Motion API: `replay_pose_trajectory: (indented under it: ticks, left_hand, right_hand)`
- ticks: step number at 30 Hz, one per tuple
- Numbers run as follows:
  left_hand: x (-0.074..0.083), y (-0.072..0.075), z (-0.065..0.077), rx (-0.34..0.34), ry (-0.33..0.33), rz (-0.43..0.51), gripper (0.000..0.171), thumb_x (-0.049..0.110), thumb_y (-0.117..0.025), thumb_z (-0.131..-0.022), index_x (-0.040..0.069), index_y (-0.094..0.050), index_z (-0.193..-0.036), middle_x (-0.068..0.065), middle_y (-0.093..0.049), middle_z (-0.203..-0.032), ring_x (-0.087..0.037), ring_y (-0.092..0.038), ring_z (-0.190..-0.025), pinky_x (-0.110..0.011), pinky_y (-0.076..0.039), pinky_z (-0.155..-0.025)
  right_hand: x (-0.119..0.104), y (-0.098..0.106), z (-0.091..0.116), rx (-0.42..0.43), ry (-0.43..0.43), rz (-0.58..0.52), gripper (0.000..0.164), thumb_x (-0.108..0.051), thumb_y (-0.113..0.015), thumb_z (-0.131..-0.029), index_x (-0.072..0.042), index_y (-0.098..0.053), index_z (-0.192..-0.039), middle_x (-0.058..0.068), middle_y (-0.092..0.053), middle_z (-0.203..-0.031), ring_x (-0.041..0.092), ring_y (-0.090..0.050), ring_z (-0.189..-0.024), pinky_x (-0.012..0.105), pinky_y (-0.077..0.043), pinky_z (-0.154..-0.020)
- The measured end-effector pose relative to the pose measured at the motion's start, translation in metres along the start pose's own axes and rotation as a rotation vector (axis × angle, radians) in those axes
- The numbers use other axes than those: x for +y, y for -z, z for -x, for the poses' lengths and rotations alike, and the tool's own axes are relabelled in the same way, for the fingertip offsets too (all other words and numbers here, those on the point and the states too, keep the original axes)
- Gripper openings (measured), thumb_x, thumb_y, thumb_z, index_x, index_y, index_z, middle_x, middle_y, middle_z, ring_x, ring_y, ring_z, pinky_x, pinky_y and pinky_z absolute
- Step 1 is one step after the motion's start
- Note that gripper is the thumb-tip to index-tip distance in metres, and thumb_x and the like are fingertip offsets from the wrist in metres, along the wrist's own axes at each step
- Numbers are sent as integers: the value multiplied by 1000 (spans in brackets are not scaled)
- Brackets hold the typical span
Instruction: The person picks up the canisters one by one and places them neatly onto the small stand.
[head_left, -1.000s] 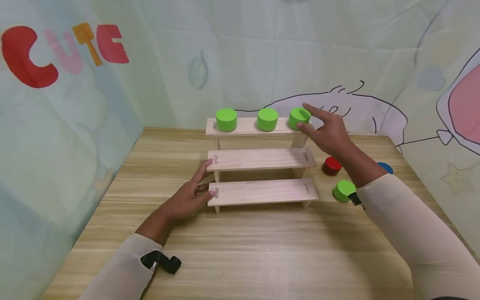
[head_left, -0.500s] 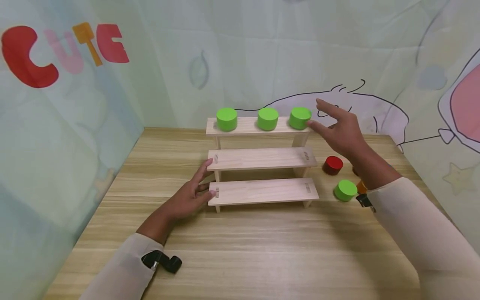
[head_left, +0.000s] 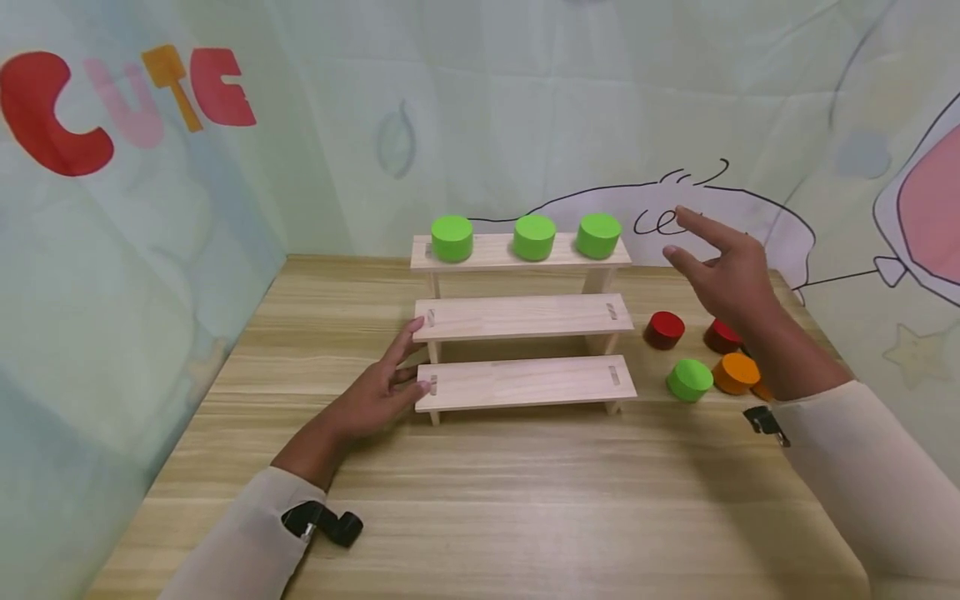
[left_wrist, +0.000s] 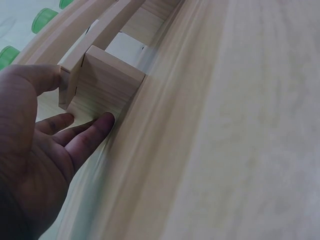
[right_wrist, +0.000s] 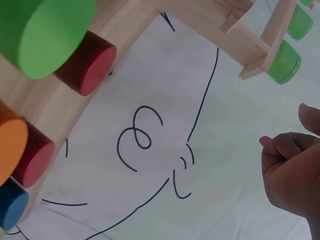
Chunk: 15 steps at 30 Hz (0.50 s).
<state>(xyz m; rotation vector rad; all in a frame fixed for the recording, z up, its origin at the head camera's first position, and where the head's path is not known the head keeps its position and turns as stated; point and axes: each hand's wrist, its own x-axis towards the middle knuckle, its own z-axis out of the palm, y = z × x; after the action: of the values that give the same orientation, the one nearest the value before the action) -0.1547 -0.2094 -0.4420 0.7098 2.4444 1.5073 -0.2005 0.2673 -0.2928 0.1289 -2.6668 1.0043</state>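
A three-step wooden stand (head_left: 525,383) bears three green round blocks on its top step: one at the left (head_left: 452,238), a middle one (head_left: 534,237) and one at the right (head_left: 597,236). My left hand (head_left: 372,400) holds the stand's left end, thumb on the lowest step's end. The left wrist view shows its other fingers (left_wrist: 90,142) beneath that overhang, beside the side panel (left_wrist: 102,85). In the air right of the top step is my right hand (head_left: 731,271), thumb and index finger apart with nothing between them.
Right of the stand on the wooden table (head_left: 525,508) lie a green block (head_left: 690,380), an orange one (head_left: 736,372) and two red ones (head_left: 664,330). A blue block (right_wrist: 12,202) shows in the right wrist view. A printed cloth (head_left: 480,125) hangs behind the table.
My right hand has let go of the right-hand green block on the top step and moved off to the right. My left hand stays at the stand's left end.
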Motion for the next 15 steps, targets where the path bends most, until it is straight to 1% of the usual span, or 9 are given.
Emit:
replay_pose_trajectory:
  ticks: [3, 6, 8, 9, 10, 11, 12, 13, 15]
  left_hand:
    - [-1, 0, 0, 0, 3, -1, 94, 20, -64, -112, 48, 0, -174, -26, -23, -179, -57, -48, -151, -65, -56, -110]
    - [-1, 0, 0, 2, 7, -3, 93, 20, -64, -111, 48, -1, -174, -26, -23, -179, -57, -48, -151, -65, -56, -110]
    - [-1, 0, 1, 3, 10, -1, 94, 20, -64, -111, 48, -1, -174, -26, -23, -179, -57, -48, -152, -65, -55, -111]
    - [-1, 0, 1, 2, 12, 0, 94, 20, -64, -111, 48, -1, -174, -26, -23, -179, -57, -48, -152, -66, -55, -111]
    - [-1, 0, 1, 2, 13, -1, 94, 20, -64, -111, 48, -1, -174, -26, -23, -179, -57, -47, -152, -65, -55, -111]
    - [-1, 0, 0, 2, 13, 1, 94, 20, -64, -111, 48, -1, -174, -26, -23, -179, -57, -47, -152, -65, -55, -111]
    - [-1, 0, 0, 2, 14, 3, 94, 20, -64, -111, 49, -1, -174, -26, -23, -179, -57, -47, -152, -65, -55, -111]
    - [-2, 0, 0, 2, 14, 4, 94, 20, -64, -111, 49, -1, -174, -26, -22, -179, -57, -47, -152, -65, -56, -111]
    - [-2, 0, 0, 2, 14, 4, 93, 20, -64, -111, 50, -1, -173, -26, -22, -179, -58, -47, -152, -65, -56, -110]
  right_hand:
    - [8, 1, 3, 3, -30, 8, 60, -32, -66, -111, -37, -44, -167, 0, -42, -176, 47, -74, -120, -2, -44, -74]
    - [15, 4, 5, -7, -73, 17, 59, -35, -63, -112, -38, -43, -167, 2, -41, -176, 47, -71, -128, 5, -51, -81]
    - [21, 6, 7, -14, -110, 17, 59, -39, -61, -112, -40, -41, -168, 2, -41, -177, 46, -67, -135, 19, -60, -93]
    - [23, 8, 7, -14, -121, 12, 60, -39, -61, -112, -40, -40, -168, 2, -41, -176, 44, -63, -142, 28, -61, -102]
    - [26, 10, 8, -15, -134, 3, 60, -40, -60, -112, -39, -40, -168, 2, -41, -177, 43, -57, -149, 39, -60, -110]
    - [28, 11, 9, -14, -142, -8, 60, -40, -60, -113, -38, -39, -169, 3, -41, -176, 41, -51, -155, 45, -56, -117]
    - [31, 13, 10, -14, -151, -17, 60, -40, -59, -113, -37, -39, -169, 4, -41, -176, 39, -43, -161, 54, -51, -122]
    - [33, 15, 11, -15, -154, -27, 60, -40, -59, -113, -35, -38, -170, 5, -40, -177, 38, -34, -166, 61, -43, -126]
    - [38, 18, 14, -16, -164, -42, 61, -39, -59, -113, -32, -38, -170, 7, -39, -177, 36, -21, -171, 65, -35, -130]
